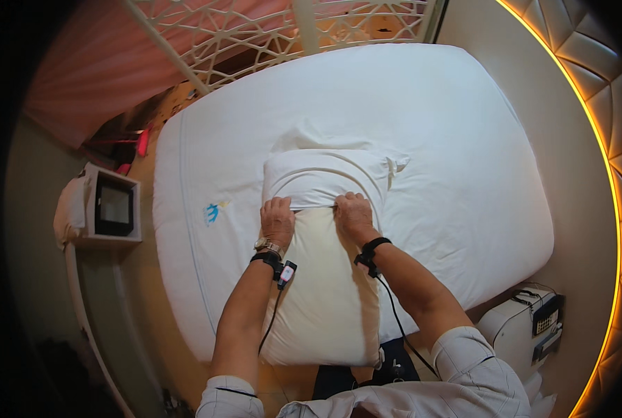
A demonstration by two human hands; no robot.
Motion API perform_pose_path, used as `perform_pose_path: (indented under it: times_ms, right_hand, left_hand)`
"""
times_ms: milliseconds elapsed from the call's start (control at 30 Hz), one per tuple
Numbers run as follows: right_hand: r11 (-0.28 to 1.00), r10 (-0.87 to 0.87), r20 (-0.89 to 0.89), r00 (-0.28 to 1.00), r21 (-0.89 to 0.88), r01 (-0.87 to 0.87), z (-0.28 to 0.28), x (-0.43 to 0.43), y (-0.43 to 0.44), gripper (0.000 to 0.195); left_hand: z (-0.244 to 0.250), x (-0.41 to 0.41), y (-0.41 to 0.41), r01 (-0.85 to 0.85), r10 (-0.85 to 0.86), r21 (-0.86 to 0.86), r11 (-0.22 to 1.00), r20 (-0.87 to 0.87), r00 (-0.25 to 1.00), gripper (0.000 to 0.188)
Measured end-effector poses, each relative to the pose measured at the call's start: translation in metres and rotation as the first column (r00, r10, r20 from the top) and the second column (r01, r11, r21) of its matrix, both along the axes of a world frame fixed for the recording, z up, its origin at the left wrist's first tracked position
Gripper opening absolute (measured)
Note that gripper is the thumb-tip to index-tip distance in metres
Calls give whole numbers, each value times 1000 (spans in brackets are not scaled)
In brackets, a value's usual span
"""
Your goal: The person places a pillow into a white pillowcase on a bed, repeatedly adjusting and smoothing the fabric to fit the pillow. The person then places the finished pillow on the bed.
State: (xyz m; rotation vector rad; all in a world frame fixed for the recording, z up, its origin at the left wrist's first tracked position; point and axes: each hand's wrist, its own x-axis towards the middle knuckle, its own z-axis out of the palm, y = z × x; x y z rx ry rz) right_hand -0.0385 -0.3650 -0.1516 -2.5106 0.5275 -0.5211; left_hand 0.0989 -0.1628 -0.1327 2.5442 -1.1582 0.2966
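A cream pillow [326, 292] lies lengthwise before me, its near end reaching past the edge of the bed. Its far part sits inside a white pillowcase [324, 170], which is bunched in curved folds. My left hand [277, 222] grips the left side of the case's opening. At the opening's right side, the fingers of my right hand [355, 214] are curled over the hem. Between the two hands the cream fabric shows below the white edge. A loose corner of the case sticks out at its far right.
The pillow rests on a bed with a white sheet [446, 157] bearing a blue emblem. A nightstand [520, 318] with a telephone stands at the right. On the left are a small open-fronted cabinet [115, 206] and a pink curtain [117, 68]. A white lattice screen [248, 47] borders the far side.
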Motion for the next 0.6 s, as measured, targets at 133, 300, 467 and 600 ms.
perform_pose_path:
  times_ms: [133, 300, 467, 600]
  right_hand:
    - [972, 166, 94, 982, 154, -179, 21, -15, 10, 7]
    - [845, 430, 66, 901, 321, -427, 22, -94, 44, 10]
    - [829, 500, -119, 858, 350, -435, 56, -134, 95, 7]
    - [842, 481, -183, 857, 369, -394, 61, -118, 97, 4]
  left_hand:
    - [2, 17, 2, 16, -22, -74, 997, -76, 997, 28]
    - [28, -23, 85, 247, -267, -146, 958, -135, 954, 29]
    - [26, -84, 164, 269, -286, -96, 958, -300, 910, 29]
    - [-6, -63, 164, 62, -94, -170, 983, -186, 978, 26]
